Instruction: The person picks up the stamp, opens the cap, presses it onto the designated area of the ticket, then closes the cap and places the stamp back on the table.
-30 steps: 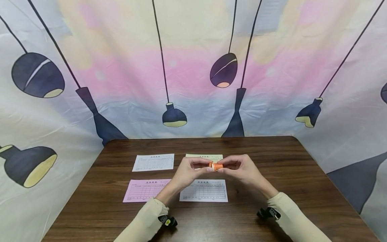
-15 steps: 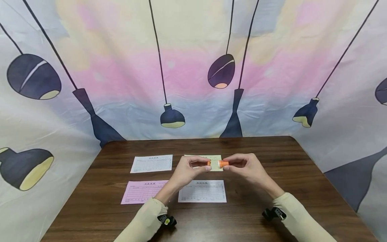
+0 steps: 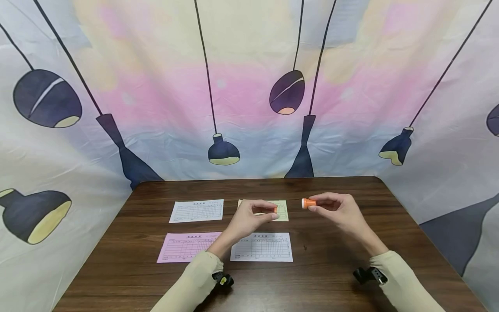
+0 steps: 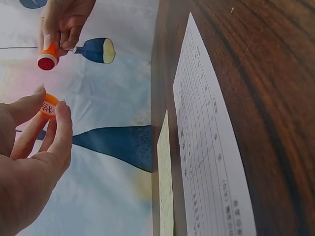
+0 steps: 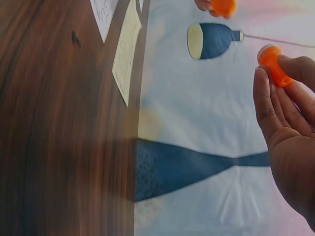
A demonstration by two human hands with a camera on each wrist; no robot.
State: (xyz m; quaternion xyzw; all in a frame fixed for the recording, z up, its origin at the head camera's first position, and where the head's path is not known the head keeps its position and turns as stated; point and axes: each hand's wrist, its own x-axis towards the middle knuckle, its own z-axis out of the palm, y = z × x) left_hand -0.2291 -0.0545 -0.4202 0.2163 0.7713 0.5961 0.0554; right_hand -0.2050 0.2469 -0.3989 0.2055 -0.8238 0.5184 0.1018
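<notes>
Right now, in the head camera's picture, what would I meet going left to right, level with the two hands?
Far-left white rectangular paper form, left hand, small round orange cap, orange cylindrical stamp with a white rim, right hand.

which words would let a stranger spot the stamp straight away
Start at the brown table and find the right hand, to the right of the yellow slip. It pinches the stamp by its orange body. Unlike the shallow orange cap in the left hand, it is longer, with a white rim and red face.

Pastel backdrop [image 3: 253, 95] (lamp-patterned), brown table [image 3: 319, 277]
</notes>
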